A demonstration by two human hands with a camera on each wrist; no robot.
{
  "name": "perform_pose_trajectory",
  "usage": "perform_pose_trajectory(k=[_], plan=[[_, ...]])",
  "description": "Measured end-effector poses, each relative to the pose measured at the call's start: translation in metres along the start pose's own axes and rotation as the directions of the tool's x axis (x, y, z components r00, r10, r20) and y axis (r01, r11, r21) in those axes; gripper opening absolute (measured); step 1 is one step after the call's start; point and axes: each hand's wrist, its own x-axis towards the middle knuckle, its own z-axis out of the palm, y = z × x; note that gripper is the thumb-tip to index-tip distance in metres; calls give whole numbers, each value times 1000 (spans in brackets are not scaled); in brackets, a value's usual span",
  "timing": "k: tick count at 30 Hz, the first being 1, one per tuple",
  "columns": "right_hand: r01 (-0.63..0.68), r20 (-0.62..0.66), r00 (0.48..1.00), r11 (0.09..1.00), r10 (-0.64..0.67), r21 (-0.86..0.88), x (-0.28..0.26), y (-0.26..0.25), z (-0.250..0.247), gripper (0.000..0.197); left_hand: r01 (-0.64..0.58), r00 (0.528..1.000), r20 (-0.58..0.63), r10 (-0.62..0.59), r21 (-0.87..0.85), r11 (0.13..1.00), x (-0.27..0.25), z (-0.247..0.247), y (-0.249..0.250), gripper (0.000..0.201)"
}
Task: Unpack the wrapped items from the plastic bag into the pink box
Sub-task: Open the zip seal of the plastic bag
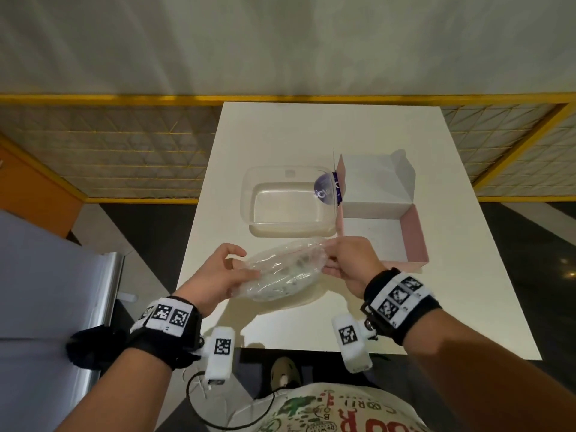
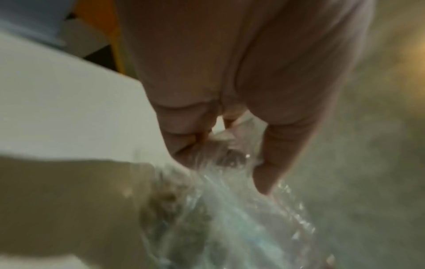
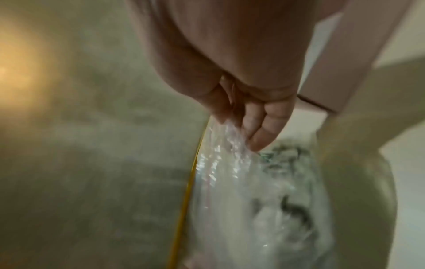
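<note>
A clear plastic bag [image 1: 282,272] with pale wrapped items inside is held above the white table [image 1: 358,307], between my two hands. My left hand [image 1: 224,272] grips its left end, thumb raised. My right hand [image 1: 346,263] pinches its right end near the red zip line. The left wrist view shows my left hand's fingers [image 2: 271,163] curled on the crinkled bag [image 2: 241,218]. In the right wrist view, my right hand's fingers [image 3: 260,134] pinch the bag [image 3: 253,200]. The pink box [image 1: 414,232] stands open just beyond my right hand, its white lid raised at the back.
A clear plastic tub [image 1: 290,204] with a purple sticker sits left of the pink box. A yellow-framed mesh fence [image 1: 124,157] runs behind the table. A grey and metal surface [image 1: 62,291] lies to my left.
</note>
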Motion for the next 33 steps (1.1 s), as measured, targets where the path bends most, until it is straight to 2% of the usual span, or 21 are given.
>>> perform_pose_trajectory(k=[1, 3, 5, 7, 8, 9, 10, 11, 12, 13, 15, 17, 18, 20, 22, 24, 25, 26, 28, 31, 33], plan=[[-97, 76, 993, 987, 88, 128, -1, -6, -1, 14, -77, 994, -58, 87, 160, 984, 1, -1, -4, 41], [-209, 182, 970, 940, 164, 271, -3, -14, -2, 17, -185, 961, -122, 250, 390, 902, 2, -1, -10, 18], [-254, 218, 958, 907, 187, 335, 1, -11, -3, 35, -190, 953, -136, 271, 428, 884, 5, 0, -14, 18], [-268, 237, 953, 894, 190, 358, 4, -6, -5, 53, -120, 971, -166, 170, 275, 954, 8, 1, -16, 19], [-282, 275, 943, 889, 187, 360, 2, -4, -5, 49, -62, 980, -180, 80, 100, 993, 8, 2, -15, 16], [-293, 326, 928, 894, 180, 340, -1, -2, -7, 36, -1, 986, -168, -19, -119, 993, 8, 3, -12, 13], [-298, 372, 910, 911, 181, 286, -2, 3, -10, 22, 65, 985, -127, -114, -340, 938, 7, 4, -6, 13], [-280, 401, 897, 940, 184, 195, -4, 6, -12, 9, 133, 979, -64, -196, -529, 838, 6, 4, 0, 16], [-233, 408, 895, 968, 178, 88, -5, 11, -13, 6, 199, 966, 0, -258, -636, 745, 6, 5, 6, 17], [-155, 365, 916, 986, 165, -56, -5, 18, -15, 13, 260, 951, 56, -303, -673, 693, 6, 4, 12, 16], [-43, 261, 959, 968, 109, -248, -5, 29, -18, 20, 333, 933, 124, -339, -660, 673, 2, 7, 22, 18], [-16, 173, 983, 961, 66, -277, -3, 34, -18, 18, 343, 932, 155, -329, -672, 656, -3, 14, 28, 26], [-22, 135, 989, 962, 61, -273, -2, 36, -17, 18, 338, 935, 167, -312, -682, 649, -5, 16, 28, 23], [-62, 94, 992, 980, 81, -189, 0, 35, -15, 23, 320, 945, 184, -272, -703, 635, -12, 17, 28, 17], [-126, 92, 988, 992, 124, 18, 1, 29, -12, 23, 302, 953, 226, -201, -713, 632, -16, 16, 28, 15], [-167, 100, 984, 962, 148, 215, 0, 20, -9, 24, 240, 968, 226, -107, -718, 653, -18, 11, 27, 7], [-186, 124, 980, 938, 155, 292, -2, 16, -8, 25, 196, 976, 209, -63, -712, 675, -17, 8, 25, 5], [-206, 155, 975, 906, 158, 369, -3, 13, -7, 26, 151, 981, 193, -22, -687, 711, -15, 4, 23, 13], [-256, 217, 962, 835, 168, 488, -4, 6, -9, 27, 68, 974, 218, 65, -552, 831, -13, -1, 21, 21], [-338, 274, 936, 787, 223, 516, -7, -5, -17, 31, -40, 979, 193, 71, -162, 986, -15, 0, 18, 23], [-368, 294, 921, 821, 257, 436, -8, -8, -22, 40, -90, 989, 125, 79, 87, 992, -16, 6, 19, 27]])
